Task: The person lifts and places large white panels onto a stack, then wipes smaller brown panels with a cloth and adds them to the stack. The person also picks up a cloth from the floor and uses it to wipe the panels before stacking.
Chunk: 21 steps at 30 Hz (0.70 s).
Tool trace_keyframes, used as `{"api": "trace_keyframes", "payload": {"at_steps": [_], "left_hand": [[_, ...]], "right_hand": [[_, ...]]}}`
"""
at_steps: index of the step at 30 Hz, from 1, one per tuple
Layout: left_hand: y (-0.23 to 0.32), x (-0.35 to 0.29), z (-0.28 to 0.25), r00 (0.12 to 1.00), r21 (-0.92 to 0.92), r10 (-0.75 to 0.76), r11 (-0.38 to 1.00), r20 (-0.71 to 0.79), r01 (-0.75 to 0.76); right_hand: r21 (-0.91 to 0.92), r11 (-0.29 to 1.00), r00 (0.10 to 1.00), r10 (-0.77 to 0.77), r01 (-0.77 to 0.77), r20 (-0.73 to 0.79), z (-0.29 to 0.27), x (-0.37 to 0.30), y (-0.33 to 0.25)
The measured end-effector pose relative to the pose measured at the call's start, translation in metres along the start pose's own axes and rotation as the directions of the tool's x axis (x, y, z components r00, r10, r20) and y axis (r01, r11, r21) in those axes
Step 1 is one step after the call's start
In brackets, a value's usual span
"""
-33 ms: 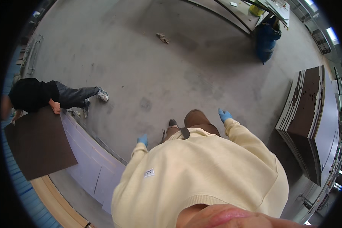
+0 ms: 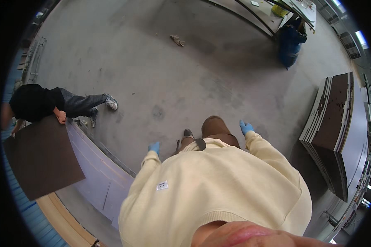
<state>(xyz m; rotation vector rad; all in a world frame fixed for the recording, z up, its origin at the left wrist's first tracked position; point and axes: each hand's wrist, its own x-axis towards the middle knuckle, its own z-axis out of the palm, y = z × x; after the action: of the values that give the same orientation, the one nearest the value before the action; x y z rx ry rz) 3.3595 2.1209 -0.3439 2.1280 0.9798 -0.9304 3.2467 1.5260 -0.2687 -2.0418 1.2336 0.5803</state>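
My left hand (image 2: 154,147), in a blue glove, hangs at my left side above the grey floor. It looks loosely open and no object shows in it. On my other side, my right hand (image 2: 246,127) wears a matching blue glove, its fingers partly spread and empty. Nearest to the left hand is a long table of pale lilac panels (image 2: 98,162). At its far end, a person in black (image 2: 37,102) holds a large dark brown board (image 2: 45,158) tilted over the table.
A tall stack of brown and white boards (image 2: 336,111) stands at the right. Far right, a blue bag (image 2: 290,47) hangs by a workbench (image 2: 245,18). A crumpled beige cloth or glove (image 2: 177,40) lies on the floor ahead. Blue rollers (image 2: 22,185) run along the left.
Both my hands have moved slightly forward or sideways, the right one a little outward. The brown board has shifted only slightly; the person holding it stays in place.
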Motion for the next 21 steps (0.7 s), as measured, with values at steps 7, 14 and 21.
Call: {"api": "trace_keyframes", "payload": {"at_steps": [7, 14, 21], "left_hand": [[0.277, 0.032, 0.011, 0.873, 0.180, 0.482, 0.867, -0.077, -0.464], [0.442, 0.030, 0.084, 0.855, 0.096, 0.518, 0.850, 0.028, -0.518], [0.599, 0.100, 0.091, 0.899, 0.253, 0.437, 0.874, -0.039, -0.414]], "right_hand": [[0.156, 0.931, 0.940, 0.339, -0.331, -0.029, -0.028, 0.124, 0.012], [-0.206, 0.978, 1.000, -0.011, 0.014, 0.016, -0.130, 0.312, -0.218], [-0.376, 0.786, 0.867, -0.480, 0.492, 0.131, -0.137, 0.484, -0.535]]}}
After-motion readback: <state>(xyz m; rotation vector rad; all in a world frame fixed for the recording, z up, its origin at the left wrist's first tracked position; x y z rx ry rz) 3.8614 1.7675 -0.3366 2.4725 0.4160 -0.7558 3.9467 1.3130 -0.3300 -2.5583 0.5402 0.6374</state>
